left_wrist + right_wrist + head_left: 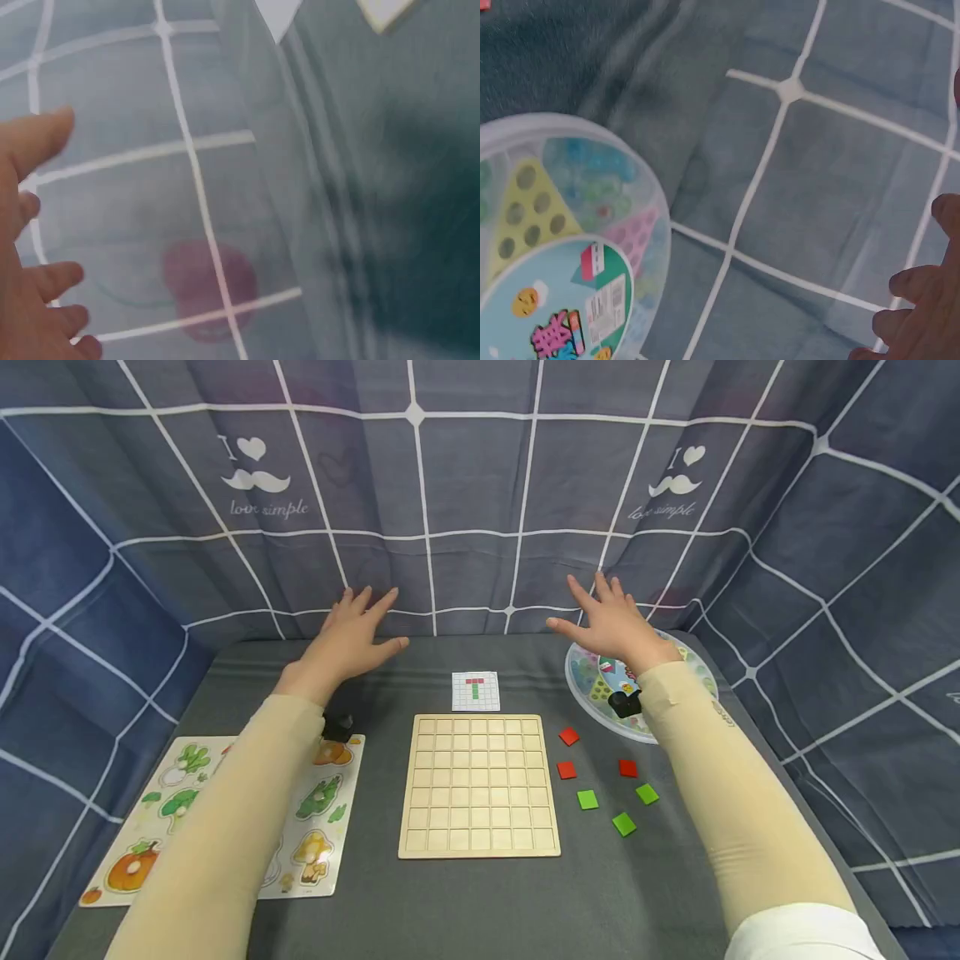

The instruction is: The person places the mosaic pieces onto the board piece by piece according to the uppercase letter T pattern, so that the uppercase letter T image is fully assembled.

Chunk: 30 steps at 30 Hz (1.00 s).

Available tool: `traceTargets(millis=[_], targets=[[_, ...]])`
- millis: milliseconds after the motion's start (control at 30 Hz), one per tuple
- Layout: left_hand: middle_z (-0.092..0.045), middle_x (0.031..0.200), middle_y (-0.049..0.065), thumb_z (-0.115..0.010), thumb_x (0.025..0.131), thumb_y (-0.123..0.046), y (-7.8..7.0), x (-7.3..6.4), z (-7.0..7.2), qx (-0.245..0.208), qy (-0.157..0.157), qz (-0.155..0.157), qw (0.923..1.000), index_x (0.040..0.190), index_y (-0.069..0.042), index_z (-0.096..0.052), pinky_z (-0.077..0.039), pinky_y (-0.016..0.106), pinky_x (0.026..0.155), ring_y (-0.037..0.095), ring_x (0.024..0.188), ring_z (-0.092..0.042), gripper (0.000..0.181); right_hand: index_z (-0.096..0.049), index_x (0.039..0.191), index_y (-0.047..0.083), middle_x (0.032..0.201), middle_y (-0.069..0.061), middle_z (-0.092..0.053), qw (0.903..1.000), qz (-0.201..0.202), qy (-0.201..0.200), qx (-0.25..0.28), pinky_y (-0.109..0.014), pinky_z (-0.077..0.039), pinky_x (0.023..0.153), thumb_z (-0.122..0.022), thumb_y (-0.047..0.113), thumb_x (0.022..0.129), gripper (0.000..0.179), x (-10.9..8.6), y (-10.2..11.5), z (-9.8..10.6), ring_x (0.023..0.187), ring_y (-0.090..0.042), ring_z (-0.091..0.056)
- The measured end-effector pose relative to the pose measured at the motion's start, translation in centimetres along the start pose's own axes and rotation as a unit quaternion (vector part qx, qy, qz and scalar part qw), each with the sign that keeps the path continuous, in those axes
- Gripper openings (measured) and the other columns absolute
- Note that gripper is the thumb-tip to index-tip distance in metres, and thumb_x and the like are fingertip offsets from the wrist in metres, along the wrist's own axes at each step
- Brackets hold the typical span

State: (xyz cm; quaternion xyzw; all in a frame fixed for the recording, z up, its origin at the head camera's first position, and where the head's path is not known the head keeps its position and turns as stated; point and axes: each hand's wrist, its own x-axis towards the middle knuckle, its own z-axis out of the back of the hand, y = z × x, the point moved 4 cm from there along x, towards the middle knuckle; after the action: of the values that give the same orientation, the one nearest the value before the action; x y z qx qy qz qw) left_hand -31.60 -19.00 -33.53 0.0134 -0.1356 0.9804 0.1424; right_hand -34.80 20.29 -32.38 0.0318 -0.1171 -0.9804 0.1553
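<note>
Both hands are raised with fingers spread, holding nothing. The left hand [342, 647] hovers over the back left of the table, near the curtain; its fingers [52, 281] show at the left edge of the left wrist view. My right hand [611, 625] is above the round clear box [585, 689] at the back right. Between the arms lies a wooden grid board [480, 787], its squares bare. Behind it is a small pattern card [476, 692] with a red and green T shape. Red tiles [566, 770] and green tiles [624, 824] are scattered right of the board.
A vegetable picture board [315, 818] lies at the left, partly hidden under the left forearm. A dark curtain with white grid lines [472, 477] encloses the table at the back and sides. The grey tablecloth [480, 910] shows in front of the grid board.
</note>
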Motion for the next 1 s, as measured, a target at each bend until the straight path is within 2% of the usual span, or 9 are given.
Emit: traceTargets(millis=[100,200,400,500,667,767,1000], targets=[[-0.012,0.162,0.021,-0.059,0.094,-0.056,-0.4,-2.5,-0.7,-0.040,-0.014,-0.008,0.9991,0.161,-0.029,-0.014,-0.012,0.067,0.110,0.042,0.147,0.002,0.085,-0.001,0.159,0.033,0.162,-0.017,0.013,0.9994,0.004,-0.013,0.030,-0.067,-0.004,0.110,-0.039,0.079,0.088,0.093,-1.9,-0.1,-0.3,0.146,-0.041,0.012],[-0.013,0.162,0.017,-0.061,0.094,-0.052,-0.6,-5.0,-1.5,-0.070,-0.011,-0.010,0.9974,0.160,-0.031,-0.014,-0.018,0.069,0.107,0.038,0.149,0.001,0.084,-0.002,0.159,0.036,0.163,-0.012,0.010,0.9978,0.007,-0.028,0.060,-0.069,-0.012,0.108,-0.041,0.076,0.090,0.089,-4.0,-0.1,-0.8,0.148,-0.037,0.006],[-0.012,0.163,0.015,-0.061,0.094,-0.052,-1.1,-8.7,-2.9,-0.103,-0.002,-0.016,0.9946,0.160,-0.031,-0.013,-0.020,0.071,0.105,0.042,0.148,-0.004,0.085,-0.005,0.159,0.036,0.164,-0.011,0.003,0.9947,0.019,-0.044,0.091,-0.067,-0.022,0.106,-0.044,0.068,0.095,0.082,-7.7,-0.6,-2.4,0.148,-0.039,-0.007],[-0.014,0.162,0.015,-0.061,0.094,-0.052,-1.3,-10.0,-3.4,-0.106,-0.006,-0.013,0.9942,0.160,-0.030,-0.014,-0.021,0.071,0.104,0.043,0.147,-0.007,0.084,-0.007,0.160,0.034,0.164,-0.011,0.000,0.9942,0.024,-0.049,0.093,-0.064,-0.025,0.107,-0.045,0.066,0.096,0.080,-9.2,-0.8,-3.4,0.147,-0.039,-0.012],[-0.020,0.161,0.015,-0.063,0.093,-0.052,-1.4,-11.8,-4.3,-0.113,-0.013,-0.010,0.9934,0.160,-0.027,-0.020,-0.028,0.069,0.101,0.043,0.145,-0.015,0.082,-0.019,0.160,0.023,0.164,-0.011,-0.010,0.9928,0.034,-0.058,0.099,-0.063,-0.022,0.109,-0.048,0.060,0.097,0.078,-11.3,-1.1,-4.8,0.147,-0.038,-0.016],[-0.025,0.158,0.016,-0.064,0.093,-0.049,-1.6,-12.7,-5.0,-0.124,-0.021,-0.010,0.9921,0.159,-0.023,-0.025,-0.029,0.068,0.101,0.044,0.142,-0.020,0.081,-0.024,0.159,0.022,0.163,-0.011,-0.016,0.9912,0.040,-0.066,0.108,-0.062,-0.022,0.109,-0.051,0.056,0.098,0.075,-12.4,-1.3,-5.7,0.146,-0.037,-0.019],[-0.034,0.153,0.017,-0.067,0.092,-0.045,-2.4,-14.6,-7.0,-0.136,-0.021,0.011,0.9904,0.159,-0.023,-0.026,-0.032,0.065,0.102,0.042,0.139,-0.029,0.081,-0.030,0.157,0.023,0.161,-0.011,-0.022,0.9877,0.049,-0.068,0.132,-0.064,-0.026,0.106,-0.053,0.052,0.099,0.069,-14.2,-1.0,-7.8,0.144,-0.040,-0.025]])
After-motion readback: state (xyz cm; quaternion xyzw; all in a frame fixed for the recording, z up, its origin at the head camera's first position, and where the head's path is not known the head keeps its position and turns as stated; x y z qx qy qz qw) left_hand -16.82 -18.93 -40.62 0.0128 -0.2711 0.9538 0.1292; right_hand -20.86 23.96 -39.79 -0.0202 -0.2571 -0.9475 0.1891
